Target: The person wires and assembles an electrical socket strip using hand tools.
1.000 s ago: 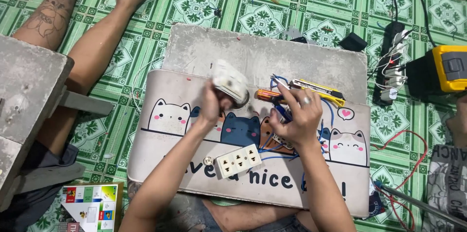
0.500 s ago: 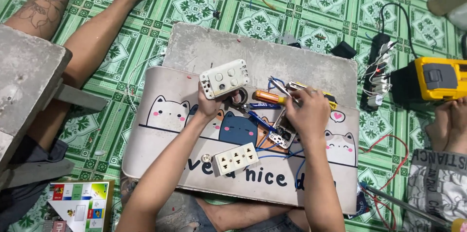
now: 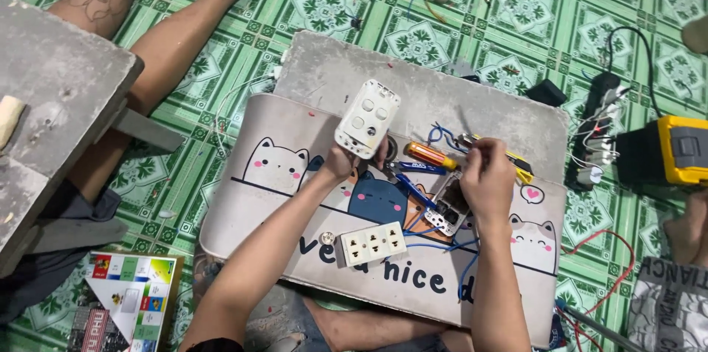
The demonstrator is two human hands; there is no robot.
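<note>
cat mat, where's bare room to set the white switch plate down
Free: the mat's left part around the white cat drawing, and the bare grey slab above it. Crowded: the middle under the right hand, with blue wires, orange-handled screwdriver and white socket strip. The left hand holds the white switch plate.

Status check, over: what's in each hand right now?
Left hand holds white rectangular switch plate raised. Right hand grips thin metal tool. Blue wires between them.

White switch plate point(image 3: 367, 118), orange-handled screwdriver point(image 3: 431, 154), blue wires point(image 3: 417, 193), cat-print mat point(image 3: 295, 175), green patterned floor tiles point(image 3: 531, 12), yellow meter point(image 3: 682, 150).
</note>
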